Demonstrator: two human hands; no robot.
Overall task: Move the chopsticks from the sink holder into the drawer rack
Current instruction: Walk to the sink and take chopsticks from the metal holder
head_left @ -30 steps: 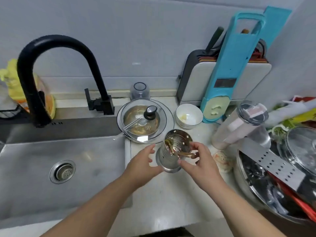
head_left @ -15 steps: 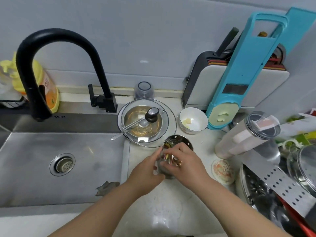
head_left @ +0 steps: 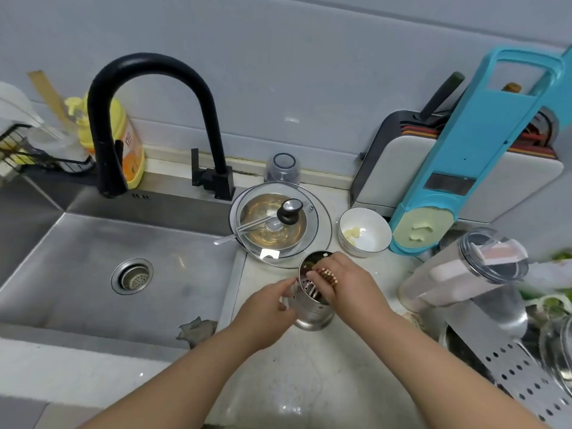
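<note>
Grip: right hand point(head_left: 346, 283) clenched round a bundle of thin brown wooden chopsticks point(head_left: 327, 274); left hand point(head_left: 266, 308) clasps the perforated steel cylinder holder point(head_left: 312, 308)
Location: chopsticks partly inside the holder, upright on the pale desk point(head_left: 278, 382) beside the steel sink point(head_left: 93, 274)
Handling: probably light, stiff, perhaps wet and slippery
Hold: gather all near the top ends so none slides loose

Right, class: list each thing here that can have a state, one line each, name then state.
left hand: steadying the holder's side
right hand: closed on the chopsticks
chopsticks: bunched, tips in the holder
holder: upright on the counter
faucet: off
pot lid: on the pot
white bowl: upright, scraps inside
</note>
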